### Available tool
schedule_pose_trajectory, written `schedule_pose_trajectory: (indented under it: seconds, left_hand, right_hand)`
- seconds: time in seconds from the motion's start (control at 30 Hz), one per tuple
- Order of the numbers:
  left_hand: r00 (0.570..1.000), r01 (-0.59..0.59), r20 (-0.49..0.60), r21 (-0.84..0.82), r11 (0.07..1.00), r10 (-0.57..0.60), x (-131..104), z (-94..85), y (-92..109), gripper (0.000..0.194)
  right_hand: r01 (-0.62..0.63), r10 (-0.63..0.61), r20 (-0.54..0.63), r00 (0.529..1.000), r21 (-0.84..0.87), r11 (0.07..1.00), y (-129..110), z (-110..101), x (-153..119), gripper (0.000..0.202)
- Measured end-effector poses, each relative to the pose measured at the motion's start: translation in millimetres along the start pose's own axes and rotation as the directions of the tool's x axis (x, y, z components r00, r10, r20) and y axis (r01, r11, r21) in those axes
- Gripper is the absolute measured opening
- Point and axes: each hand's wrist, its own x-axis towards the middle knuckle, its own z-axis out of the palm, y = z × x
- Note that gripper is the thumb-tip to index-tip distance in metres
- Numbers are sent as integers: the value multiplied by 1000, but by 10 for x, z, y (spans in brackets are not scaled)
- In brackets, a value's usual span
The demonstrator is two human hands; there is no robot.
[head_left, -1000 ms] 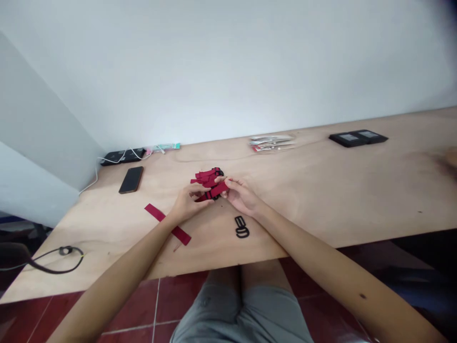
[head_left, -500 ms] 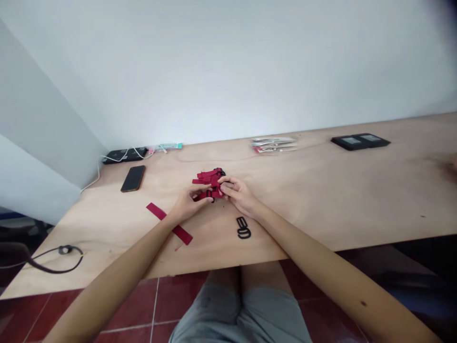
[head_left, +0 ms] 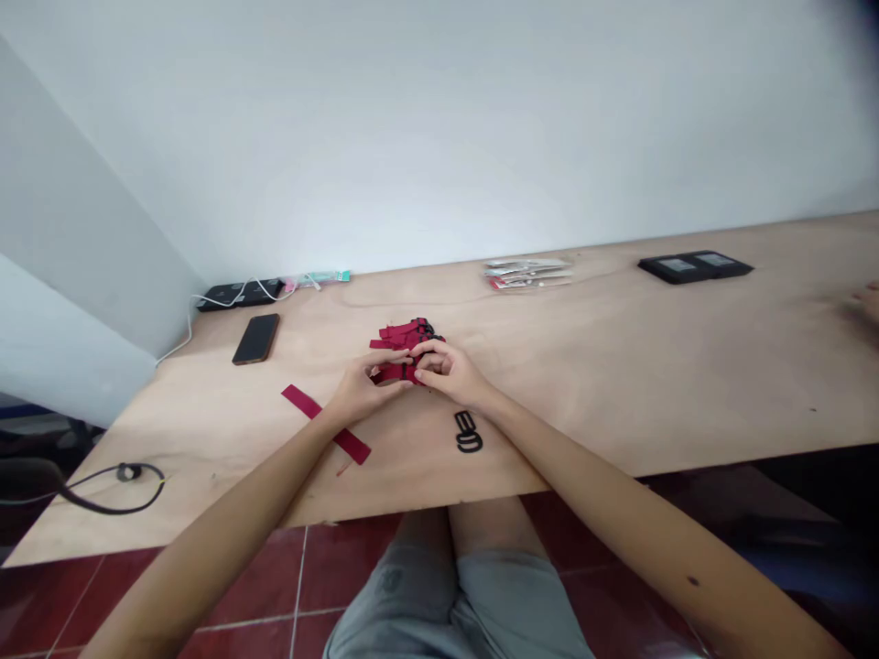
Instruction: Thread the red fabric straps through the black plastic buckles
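Note:
My left hand (head_left: 363, 388) and my right hand (head_left: 456, 373) meet at the middle of the table. Between them is a short red webbing strap (head_left: 391, 372) with a black slide buckle (head_left: 406, 372) on it. The left fingers curl around the strap from the left, and the right thumb and forefinger pinch its right end. Just behind lies a pile of similar red straps with black buckles (head_left: 402, 336), partly hidden by my fingers. A flat red strip (head_left: 352, 446) lies under my left forearm. Two loose black buckles (head_left: 468, 432) rest near my right wrist.
A phone (head_left: 256, 340) and a black box with a white cable (head_left: 240, 294) are at the left. Plastic packets (head_left: 527, 274) and a black case (head_left: 695, 266) lie along the back. A black cable loop (head_left: 113, 508) sits front left. Another person's hand (head_left: 869, 300) shows at the right edge.
My right hand has shifted slightly left and closed in on the strap end. My left hand has barely moved. The pile behind is a little more exposed.

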Motion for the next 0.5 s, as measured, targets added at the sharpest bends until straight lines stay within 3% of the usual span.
schedule_pose_trajectory:
  seconds: [0.23, 0.5]
  left_hand:
    - [999, -23, 48, 2, 1000, 23, -6, -6, -10, 44]
    - [997, -81, 11, 26, 996, 81, -17, 32, -24, 38]
  right_hand:
    - [-2, 4, 38, 999, -67, 998, -7, -16, -3, 38]
    - [-15, 16, 10, 1000, -92, 996, -24, -5, -4, 30]
